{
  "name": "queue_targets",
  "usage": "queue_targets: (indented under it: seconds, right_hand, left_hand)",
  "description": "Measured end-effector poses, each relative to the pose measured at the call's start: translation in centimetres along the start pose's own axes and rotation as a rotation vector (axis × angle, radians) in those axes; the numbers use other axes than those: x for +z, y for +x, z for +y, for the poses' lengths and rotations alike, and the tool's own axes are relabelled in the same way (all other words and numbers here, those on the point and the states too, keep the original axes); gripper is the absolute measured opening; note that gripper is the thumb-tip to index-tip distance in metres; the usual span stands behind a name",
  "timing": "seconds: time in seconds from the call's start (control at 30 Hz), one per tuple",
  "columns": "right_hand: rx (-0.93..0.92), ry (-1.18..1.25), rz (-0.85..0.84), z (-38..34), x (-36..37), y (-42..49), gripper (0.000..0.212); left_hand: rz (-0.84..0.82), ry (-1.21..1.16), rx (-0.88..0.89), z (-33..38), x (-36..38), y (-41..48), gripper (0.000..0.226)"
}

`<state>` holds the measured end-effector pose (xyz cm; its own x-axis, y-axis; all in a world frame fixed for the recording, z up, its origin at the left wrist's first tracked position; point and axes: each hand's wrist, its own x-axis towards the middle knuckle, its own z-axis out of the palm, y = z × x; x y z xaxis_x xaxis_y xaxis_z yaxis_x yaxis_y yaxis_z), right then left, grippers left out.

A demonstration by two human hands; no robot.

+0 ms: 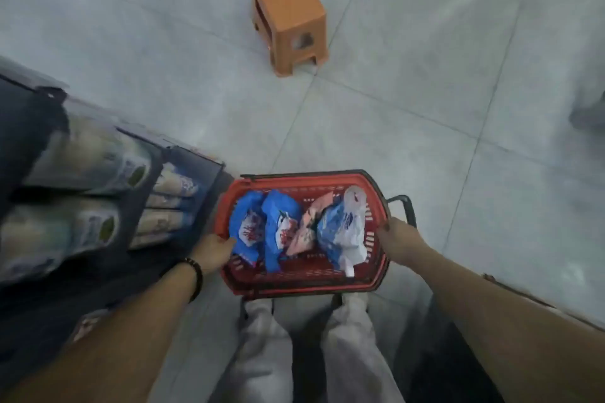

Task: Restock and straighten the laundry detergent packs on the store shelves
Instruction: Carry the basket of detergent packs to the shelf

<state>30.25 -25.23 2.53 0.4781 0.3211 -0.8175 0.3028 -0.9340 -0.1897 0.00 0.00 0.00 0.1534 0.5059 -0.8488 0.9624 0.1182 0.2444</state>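
Though hard against shelves [183, 157], basket [294, 177] before open floor [425, 114].

4 soft detergent packs stood side by side in a red plastic basket [370, 240]: 2 blue packs [248, 227] with white and red labels at the left, a pink pack [309, 226] in the middle, and a blue-and-white pack [342, 232] at the right. More packs [95, 157], pale and blurred, lay in rows on the dark shelves [157, 173] to the left.

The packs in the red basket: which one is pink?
The pink pack, third from the left in the red basket. It lies between two blue packs on its left and a blue-and-white pack on its right.
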Motion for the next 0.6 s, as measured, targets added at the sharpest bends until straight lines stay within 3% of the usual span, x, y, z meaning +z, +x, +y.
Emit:
queue_targets:
  seconds: [0.1, 0.2, 0.3, 0.43, 0.6]
  right_hand:
    - [0.184, 0.223, 0.148, 2.6, 3.8, 5.4, 0.030]
    - [0.241, 0.304, 0.197, 3.0, 5.9, 8.7, 0.031]
    - [0.308, 0.449, 0.294, 4.0, 6.9, 11.7, 0.033]
    - [0.315, 0.514, 0.290, 5.2, 7.6, 13.2, 0.049]
    - [0.371, 0.623, 0.208, 5.2, 6.1, 13.1, 0.044]
  left_hand:
    - [0.082, -0.222, -0.102, -2.3, 2.3, 5.1, 0.037]
    - [0.199, -0.293, -0.181, -4.5, 3.9, 9.0, 0.064]
    - [0.318, -0.380, -0.225, -4.5, 4.5, 10.9, 0.054]
    - [0.400, -0.435, -0.224, -3.6, 4.6, 12.0, 0.063]
    - [0.351, -0.533, -0.226, -3.2, 4.2, 12.7, 0.058]
